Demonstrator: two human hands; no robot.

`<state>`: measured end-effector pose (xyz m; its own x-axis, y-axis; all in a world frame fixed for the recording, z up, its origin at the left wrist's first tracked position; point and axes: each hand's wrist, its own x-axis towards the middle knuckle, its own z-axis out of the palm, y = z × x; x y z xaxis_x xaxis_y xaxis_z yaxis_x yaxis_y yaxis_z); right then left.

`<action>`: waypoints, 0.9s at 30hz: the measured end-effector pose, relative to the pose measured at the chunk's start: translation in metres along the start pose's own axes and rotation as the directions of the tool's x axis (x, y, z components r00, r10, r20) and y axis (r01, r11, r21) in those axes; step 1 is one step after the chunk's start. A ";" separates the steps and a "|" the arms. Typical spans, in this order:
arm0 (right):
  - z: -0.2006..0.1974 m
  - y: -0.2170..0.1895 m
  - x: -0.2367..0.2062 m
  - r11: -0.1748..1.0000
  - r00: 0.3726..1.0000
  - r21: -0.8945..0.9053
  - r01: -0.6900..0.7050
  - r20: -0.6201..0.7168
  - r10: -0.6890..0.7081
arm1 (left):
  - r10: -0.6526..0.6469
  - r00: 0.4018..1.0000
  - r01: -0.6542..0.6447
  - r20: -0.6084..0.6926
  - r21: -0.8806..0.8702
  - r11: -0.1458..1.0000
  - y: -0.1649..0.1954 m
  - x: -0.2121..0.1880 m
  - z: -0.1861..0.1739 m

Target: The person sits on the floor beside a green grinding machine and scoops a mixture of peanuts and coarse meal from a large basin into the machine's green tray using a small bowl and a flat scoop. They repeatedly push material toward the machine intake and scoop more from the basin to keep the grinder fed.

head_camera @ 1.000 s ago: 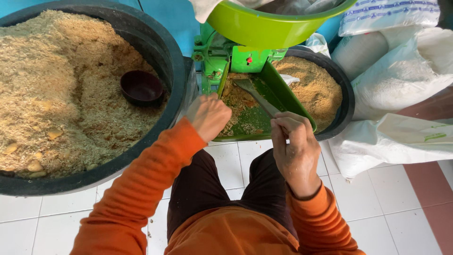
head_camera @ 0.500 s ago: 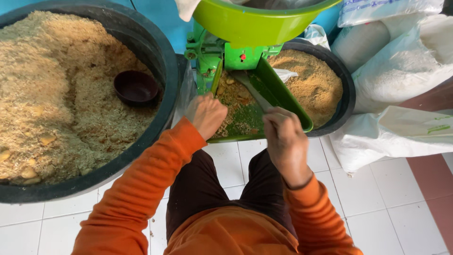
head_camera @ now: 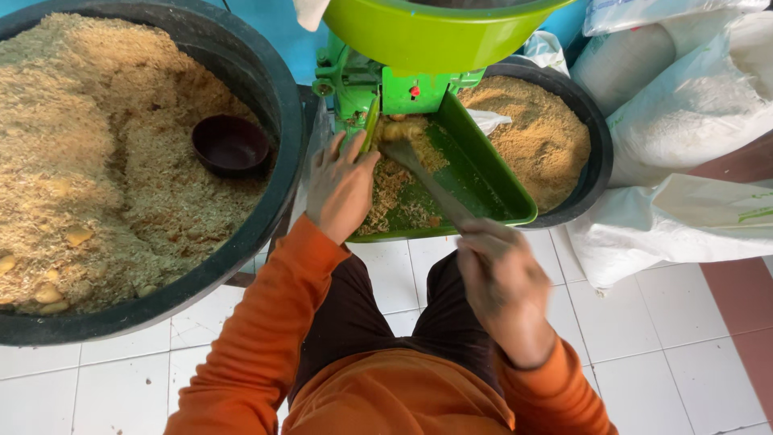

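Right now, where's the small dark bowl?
In the head view, the dark bowl sits upper left, in the meal at the right side of the big black tub, left of the green machine and just above-left of the left hand.

The floor (head_camera: 644, 338) is laid with square white ceramic tiles separated by thin grey grout lines. At the right edge, a band of reddish-brown tiles (head_camera: 745, 298) adjoins the white field. A blue surface (head_camera: 278, 36) shows at the top of the view, behind the vessels; whether it is a wall or a panel cannot be determined. White woven sacks (head_camera: 684, 113) are stacked at the upper right, and one sack (head_camera: 684, 221) lies flat on the tiles below them. Lighting is soft, even daylight, producing only faint shadows on the tiles. No windows or furniture are visible.
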<state>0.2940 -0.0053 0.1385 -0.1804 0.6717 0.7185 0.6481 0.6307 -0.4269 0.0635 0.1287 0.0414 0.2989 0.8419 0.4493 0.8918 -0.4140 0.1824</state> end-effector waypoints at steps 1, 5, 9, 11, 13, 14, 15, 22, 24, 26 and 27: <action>0.006 0.001 0.001 1.000 1.000 -0.009 -0.008 0.003 0.008 | -0.015 1.000 0.015 -0.015 -0.017 1.000 0.002 -0.007 -0.002; 0.024 0.005 0.002 1.000 0.997 -0.027 0.008 -0.075 -0.010 | 0.023 0.998 -0.018 0.057 -0.086 0.996 0.004 -0.017 -0.011; 0.036 0.008 0.000 0.999 0.999 -0.043 -0.007 -0.034 0.006 | 0.045 0.997 -0.038 0.059 -0.119 0.992 0.006 -0.013 -0.015; 0.040 0.009 0.000 0.997 0.996 -0.077 -0.025 -0.085 0.018 | 0.063 0.996 -0.058 0.058 -0.084 0.995 0.007 -0.012 -0.016; 0.043 0.010 0.001 0.996 0.993 -0.087 -0.012 -0.117 0.001 | 0.072 0.995 -0.068 0.072 -0.050 0.996 0.008 -0.012 -0.016; 0.043 0.010 0.001 0.997 0.993 -0.082 0.001 -0.119 -0.011 | 0.066 0.995 -0.062 0.073 -0.057 0.996 0.007 -0.013 -0.016; 0.043 0.011 0.002 0.997 0.992 -0.079 0.012 -0.122 -0.022 | 0.062 0.995 -0.057 0.074 -0.065 0.996 0.007 -0.014 -0.015; 0.037 0.013 0.005 0.999 0.995 -0.025 -0.020 -0.099 0.018 | 0.069 0.994 -0.066 0.088 -0.036 0.997 0.003 -0.013 -0.007; 0.038 0.014 0.005 0.999 0.998 -0.039 0.021 -0.052 -0.023 | 0.077 0.994 -0.073 0.081 -0.052 0.996 0.003 -0.014 -0.008; 0.040 0.016 0.005 0.999 0.997 -0.036 0.024 -0.067 -0.027 | 0.089 0.992 -0.085 0.087 -0.053 0.995 0.003 -0.014 -0.010; 0.041 0.016 0.005 0.999 0.996 -0.035 0.033 -0.080 -0.035 | 0.093 0.991 -0.089 0.093 -0.045 0.995 0.004 -0.014 -0.012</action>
<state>0.2731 0.0245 0.1124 -0.1437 0.6160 0.7746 0.6671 0.6384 -0.3840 0.0586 0.1115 0.0460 0.4104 0.8284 0.3812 0.8456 -0.5022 0.1810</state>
